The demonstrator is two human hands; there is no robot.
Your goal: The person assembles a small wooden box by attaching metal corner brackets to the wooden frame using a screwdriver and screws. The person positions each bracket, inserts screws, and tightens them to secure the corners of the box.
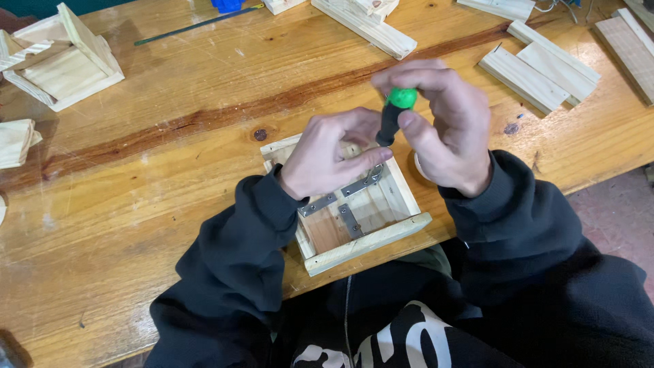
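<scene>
Near the table's front edge, between our forearms, sits the small open wooden box (pixel 368 235), with flat metal brackets (pixel 349 219) lying across its inside. Above its far right corner we hold a screwdriver (pixel 393 117) with a green-capped black handle, upright: our right hand (pixel 449 129) is closed around the handle top, and our left hand (pixel 334 153) curls with fingertips pinching near the shaft low down. Farther left on the wooden table (pixel 136 204) stands another pine box (pixel 58 58); loose pine slats (pixel 538 68) lie far right
</scene>
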